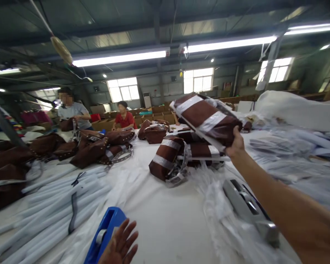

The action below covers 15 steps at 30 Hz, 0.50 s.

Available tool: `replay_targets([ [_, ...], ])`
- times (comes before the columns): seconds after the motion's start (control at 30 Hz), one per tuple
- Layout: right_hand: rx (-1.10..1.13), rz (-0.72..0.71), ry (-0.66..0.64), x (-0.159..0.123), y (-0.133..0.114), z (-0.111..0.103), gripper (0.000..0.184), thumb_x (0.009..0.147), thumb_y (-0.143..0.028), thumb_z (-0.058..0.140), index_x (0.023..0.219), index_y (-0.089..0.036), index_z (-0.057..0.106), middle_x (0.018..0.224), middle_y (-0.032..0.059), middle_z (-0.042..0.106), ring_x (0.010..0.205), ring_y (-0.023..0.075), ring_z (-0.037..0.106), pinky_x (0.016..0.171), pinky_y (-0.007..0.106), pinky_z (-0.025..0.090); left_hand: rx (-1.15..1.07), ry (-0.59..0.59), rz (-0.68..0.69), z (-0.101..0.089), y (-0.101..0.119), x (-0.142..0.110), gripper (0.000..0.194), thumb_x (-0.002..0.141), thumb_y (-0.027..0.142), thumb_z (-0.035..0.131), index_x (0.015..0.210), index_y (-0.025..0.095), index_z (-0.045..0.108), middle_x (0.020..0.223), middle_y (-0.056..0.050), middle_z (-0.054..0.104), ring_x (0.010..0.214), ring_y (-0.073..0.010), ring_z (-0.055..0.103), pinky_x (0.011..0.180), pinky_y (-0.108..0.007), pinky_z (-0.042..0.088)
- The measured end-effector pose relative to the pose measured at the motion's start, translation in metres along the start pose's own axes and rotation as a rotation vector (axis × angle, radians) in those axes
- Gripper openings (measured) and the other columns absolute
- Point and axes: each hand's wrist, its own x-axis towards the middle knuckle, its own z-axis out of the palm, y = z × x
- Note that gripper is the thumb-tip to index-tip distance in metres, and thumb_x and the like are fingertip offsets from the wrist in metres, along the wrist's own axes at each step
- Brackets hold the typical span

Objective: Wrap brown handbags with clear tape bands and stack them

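Note:
My right hand [235, 143] grips the near right corner of a brown handbag [205, 116] with pale wrapped bands, raised above the table. Below it, similar brown bags lie on the white table [165, 220]; one bag [166, 157] has a clear-wrapped strap beside it. My left hand [120, 242] is low in the view, palm up with fingers spread, and holds nothing. Just left of it stands a blue tape dispenser [106, 231]. Under my right forearm sits a grey tape dispenser [247, 205].
White wrapped rolls [57, 205] lie at the left, with a heap of brown studded bags [90, 146] behind them. Clear plastic bags [286, 157] cover the right side. Across the table are a person in a red shirt [125, 120] and another in a light shirt [75, 112].

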Motion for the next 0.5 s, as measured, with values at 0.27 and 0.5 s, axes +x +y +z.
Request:
replay_targets([
  [0.27,0.021,0.468,-0.708,-0.112,0.088,0.097,0.052,0.083,-0.056,0.070,0.120,-0.018,0.069,0.122,0.0160,0.070,0.107,0.0291,0.069,0.099,0.048,0.054,-0.048,0.024,0.046,0.013,-0.005,-0.008,0.053,0.067,0.062,0.080,0.108,0.029,0.076,0.124,-0.011,0.070,0.105,-0.0294,0.068,0.089,-0.041,0.053],
  [0.5,-0.310,0.167,-0.986,-0.248,0.189,0.134,0.035,0.082,-0.060,0.061,0.099,-0.035,0.080,0.102,0.0055,0.077,0.098,0.0367,0.070,0.092,0.054,0.056,0.458,-0.107,0.273,0.014,0.078,0.030,0.048,0.083,0.050,0.070,0.121,0.020,0.069,0.121,-0.014,0.070,0.104,-0.0248,0.068,0.091,-0.037,0.052],
])
